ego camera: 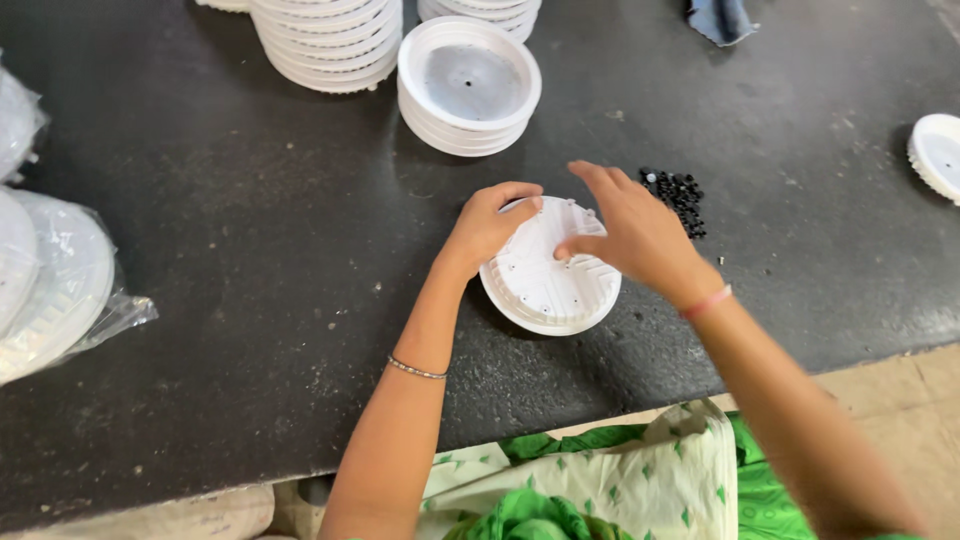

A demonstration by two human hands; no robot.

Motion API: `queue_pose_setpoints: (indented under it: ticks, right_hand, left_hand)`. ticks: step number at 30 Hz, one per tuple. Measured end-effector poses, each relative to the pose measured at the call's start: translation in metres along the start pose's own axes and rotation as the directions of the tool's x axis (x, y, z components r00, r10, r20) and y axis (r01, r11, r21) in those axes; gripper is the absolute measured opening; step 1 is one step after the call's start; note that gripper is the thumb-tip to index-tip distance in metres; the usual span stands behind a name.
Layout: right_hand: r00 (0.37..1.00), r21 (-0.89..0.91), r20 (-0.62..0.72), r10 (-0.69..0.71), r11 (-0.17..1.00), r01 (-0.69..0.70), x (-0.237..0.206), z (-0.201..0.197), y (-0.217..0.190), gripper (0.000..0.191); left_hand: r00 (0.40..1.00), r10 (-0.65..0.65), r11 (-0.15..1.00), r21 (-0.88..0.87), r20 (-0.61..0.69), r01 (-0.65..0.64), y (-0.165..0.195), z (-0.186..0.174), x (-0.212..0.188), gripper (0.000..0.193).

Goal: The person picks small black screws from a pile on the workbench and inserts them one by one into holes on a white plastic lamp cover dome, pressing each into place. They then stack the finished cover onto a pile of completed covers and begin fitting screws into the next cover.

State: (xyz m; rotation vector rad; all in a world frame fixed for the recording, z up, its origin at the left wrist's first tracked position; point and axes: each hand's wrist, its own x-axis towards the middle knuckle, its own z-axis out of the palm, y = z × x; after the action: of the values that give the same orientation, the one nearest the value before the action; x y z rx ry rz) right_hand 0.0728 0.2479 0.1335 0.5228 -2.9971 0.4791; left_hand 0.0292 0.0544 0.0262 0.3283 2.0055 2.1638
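White plastic disc [548, 275] sits on the dark tabletop [250, 250], looks light and stiff, so hold it by the rim. Your left hand [490, 225] curls fingers over its edge; right hand [630, 235] pinches at its ribbed middle, black beads [678, 190] nearby.

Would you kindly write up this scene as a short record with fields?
Surface: dark table
Left hand: grips the left rim of the white disc
Right hand: fingers press on the disc's ribbed inner face
Disc: lies flat near the table's front edge
Beside right hand: pile of small black beads
Behind: short stack of similar discs, taller stack to its left
Far left: bagged discs
Far right: lone disc
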Motion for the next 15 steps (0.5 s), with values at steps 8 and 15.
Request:
queue_pose_setpoints:
  ticks: [8,15]
  right_hand:
    - [0.898,0.661,0.099,0.428,0.647,-0.381,-0.107,0.053,0.044,0.042]
    - [0.874,0.901,0.170,0.455,0.287,-0.325,-0.104,0.072,0.059,0.039]
  left_hand:
    - [0.999,0.017,0.991,0.132,-0.049,-0.010,-0.002,0.004,0.003,0.037]
    - [1.000,0.027,0.961,0.276,-0.011,-0.023,-0.001,-0.008,0.008,0.031]
